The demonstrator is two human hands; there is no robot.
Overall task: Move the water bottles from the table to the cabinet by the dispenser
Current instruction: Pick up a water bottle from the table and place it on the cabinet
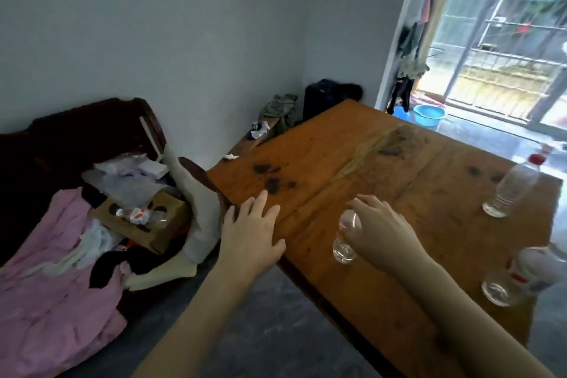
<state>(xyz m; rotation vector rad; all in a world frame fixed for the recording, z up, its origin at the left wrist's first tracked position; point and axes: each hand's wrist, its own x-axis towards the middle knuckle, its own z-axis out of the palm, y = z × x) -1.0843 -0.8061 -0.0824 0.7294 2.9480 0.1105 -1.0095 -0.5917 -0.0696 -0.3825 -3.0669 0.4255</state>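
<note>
A clear water bottle [343, 247] stands near the front left edge of the wooden table [352, 159]; my right hand [379, 228] is wrapped over its upper part and hides its cap. My left hand [250, 232] lies flat with fingers spread on the table's left corner, holding nothing. A second bottle [511, 190] with a red cap stands at the table's right side. A third bottle [521, 273] with a red-and-white label is at the right edge, partly cut off by the frame. No cabinet or dispenser is in view.
A dark wooden bench [46, 144] to the left is piled with pink cloth [52, 285], a cardboard box [144, 218] and plastic bags. A blue basin [428, 115] sits by the open balcony door. Dark luggage [322, 101] stands behind the table.
</note>
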